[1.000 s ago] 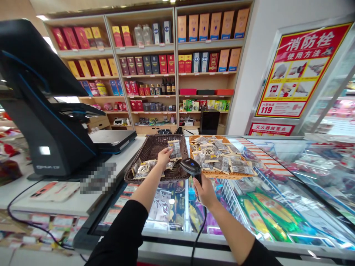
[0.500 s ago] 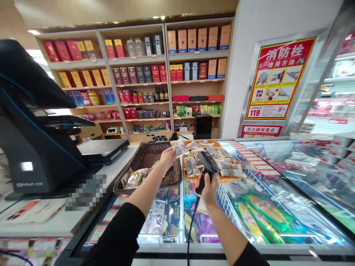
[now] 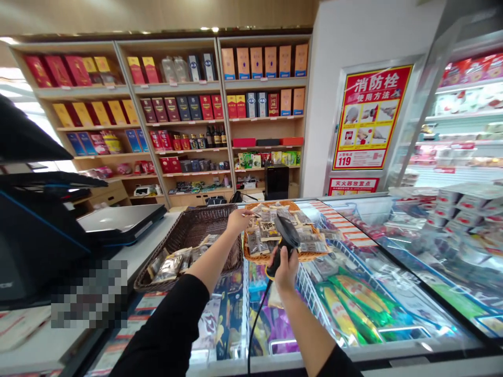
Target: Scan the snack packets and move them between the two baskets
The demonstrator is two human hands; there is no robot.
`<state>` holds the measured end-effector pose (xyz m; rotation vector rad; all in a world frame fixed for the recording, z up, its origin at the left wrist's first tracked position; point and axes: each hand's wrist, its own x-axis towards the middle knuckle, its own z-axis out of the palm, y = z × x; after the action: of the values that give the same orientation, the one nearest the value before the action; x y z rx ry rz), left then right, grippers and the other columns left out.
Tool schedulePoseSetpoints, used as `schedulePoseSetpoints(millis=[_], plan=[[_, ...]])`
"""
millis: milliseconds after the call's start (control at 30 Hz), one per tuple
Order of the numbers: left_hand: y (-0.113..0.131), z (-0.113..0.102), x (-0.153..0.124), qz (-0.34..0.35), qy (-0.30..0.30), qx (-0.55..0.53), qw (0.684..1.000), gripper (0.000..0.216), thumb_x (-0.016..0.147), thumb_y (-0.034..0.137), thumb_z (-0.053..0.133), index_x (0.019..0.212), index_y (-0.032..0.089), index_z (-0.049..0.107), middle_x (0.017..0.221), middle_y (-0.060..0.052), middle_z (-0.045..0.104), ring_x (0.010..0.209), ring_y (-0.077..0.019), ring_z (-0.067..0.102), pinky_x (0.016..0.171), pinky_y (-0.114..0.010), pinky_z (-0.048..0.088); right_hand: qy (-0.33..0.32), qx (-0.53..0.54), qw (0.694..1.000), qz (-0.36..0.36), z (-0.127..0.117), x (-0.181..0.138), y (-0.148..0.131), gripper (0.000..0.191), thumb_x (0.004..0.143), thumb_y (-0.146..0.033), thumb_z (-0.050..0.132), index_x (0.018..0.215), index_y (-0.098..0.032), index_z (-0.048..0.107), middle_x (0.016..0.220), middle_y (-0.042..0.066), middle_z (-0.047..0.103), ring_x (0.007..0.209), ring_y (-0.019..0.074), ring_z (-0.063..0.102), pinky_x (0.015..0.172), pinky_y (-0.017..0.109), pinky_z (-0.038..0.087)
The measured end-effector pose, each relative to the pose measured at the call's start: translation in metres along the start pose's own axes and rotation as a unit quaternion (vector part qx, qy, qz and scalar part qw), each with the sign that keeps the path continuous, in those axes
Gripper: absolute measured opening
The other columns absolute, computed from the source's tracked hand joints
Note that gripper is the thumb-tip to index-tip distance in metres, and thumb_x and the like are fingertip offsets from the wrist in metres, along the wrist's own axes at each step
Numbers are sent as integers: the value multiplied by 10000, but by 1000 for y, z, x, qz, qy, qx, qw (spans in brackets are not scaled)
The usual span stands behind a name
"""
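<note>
My right hand (image 3: pixel 286 268) is wrapped round the black grip of a handheld barcode scanner (image 3: pixel 287 230), its head over the orange wicker basket (image 3: pixel 257 256). A black cable hangs from the scanner's lower end. My left hand (image 3: pixel 237 222) is closed at the left rim of that basket, pinching a small packet (image 3: pixel 250 213) that shows almost edge-on. Many small clear-and-tan packets (image 3: pixel 269 230) fill the orange basket. To its left stands a dark brown wicker basket (image 3: pixel 200 220), with several packets (image 3: pixel 171 265) in its near part; my left forearm hides some of it.
Both baskets rest on a glass-topped freezer (image 3: pixel 393 262) with bagged goods inside. At left are a flat scale (image 3: pixel 123 220) and a black checkout machine (image 3: pixel 35 230). Shelves of boxed bottles (image 3: pixel 173 109) line the back wall. A red poster (image 3: pixel 369 118) hangs at right.
The view has turned right, so everything sits further left. My left hand has tilted its packet from face-up to nearly edge-on, by the orange basket. The scanner stays in my right hand.
</note>
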<state>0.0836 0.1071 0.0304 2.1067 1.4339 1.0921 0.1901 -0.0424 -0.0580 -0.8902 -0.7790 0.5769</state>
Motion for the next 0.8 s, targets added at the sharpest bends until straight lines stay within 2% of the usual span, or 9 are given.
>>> schedulePoseSetpoints(millis=[167, 233, 300, 367, 467, 567, 633, 700, 800], plan=[[-68, -55, -32, -64, -34, 115, 991, 225, 603, 102, 644, 791, 186, 733, 835, -86, 700, 825, -248, 623, 795, -304, 430, -143, -40, 989, 25, 10, -21, -1, 298, 885, -504, 402, 784, -224, 415, 499, -54, 485, 322, 100, 433, 341, 223, 374], [-92, -63, -49, -89, -41, 173, 980, 318, 569, 116, 684, 878, 180, 720, 923, -116, 688, 907, -272, 614, 832, -310, 420, -193, -58, 979, 23, 14, -31, 1, 298, 874, -498, 437, 778, -216, 436, 482, -64, 478, 318, 96, 431, 339, 213, 366], [-107, -62, -61, -111, -45, 209, 971, 384, 609, 221, 701, 991, 190, 687, 992, -138, 670, 962, -284, 601, 849, -319, 410, -236, -70, 969, 18, 16, -38, 5, 302, 868, -496, 455, 781, -207, 452, 465, -74, 461, 319, 94, 430, 337, 203, 360], [-116, -58, -65, -129, -64, 205, 968, 354, 696, 353, 644, 1024, 225, 671, 996, -128, 671, 964, -277, 603, 830, -313, 409, -261, -73, 962, 17, 15, -42, 7, 308, 865, -497, 461, 781, -201, 456, 473, -74, 462, 322, 89, 429, 332, 196, 355], [-121, -51, -60, -129, -99, 155, 974, 282, 756, 469, 553, 843, 250, 708, 829, -85, 687, 881, -252, 621, 770, -282, 406, -256, -62, 964, 31, 13, -43, 10, 311, 863, -499, 464, 779, -200, 451, 539, -54, 501, 339, 83, 439, 332, 196, 362], [-125, -51, -55, -105, -120, 115, 980, 350, 698, 542, 590, 570, 222, 654, 626, -58, 621, 793, -235, 611, 742, -269, 403, -234, -45, 969, 57, 11, -41, 11, 316, 857, -514, 462, 785, -207, 440, 569, -46, 508, 348, 87, 445, 325, 204, 365], [-127, -51, -56, -83, -114, 103, 985, 362, 582, 543, 690, 477, 214, 584, 614, -48, 592, 826, -239, 593, 755, -263, 407, -228, -47, 970, 66, 11, -41, 12, 330, 845, -534, 467, 785, -210, 435, 574, -45, 510, 346, 90, 445, 315, 207, 358], [-128, -51, -58, -83, -75, 116, 987, 368, 478, 526, 759, 531, 205, 586, 727, -58, 610, 898, -254, 576, 784, -268, 410, -235, -55, 968, 70, 11, -41, 13, 341, 837, -546, 474, 783, -211, 434, 578, -43, 516, 345, 93, 450, 313, 210, 359], [-125, -49, -61, -137, -19, 157, 978, 615, 432, 568, 763, 890, 179, 630, 1064, -124, 571, 995, -287, 561, 838, -315, 405, -241, -53, 966, 73, 11, -42, 12, 349, 831, -553, 485, 784, -211, 434, 584, -42, 521, 349, 97, 458, 317, 217, 368]])
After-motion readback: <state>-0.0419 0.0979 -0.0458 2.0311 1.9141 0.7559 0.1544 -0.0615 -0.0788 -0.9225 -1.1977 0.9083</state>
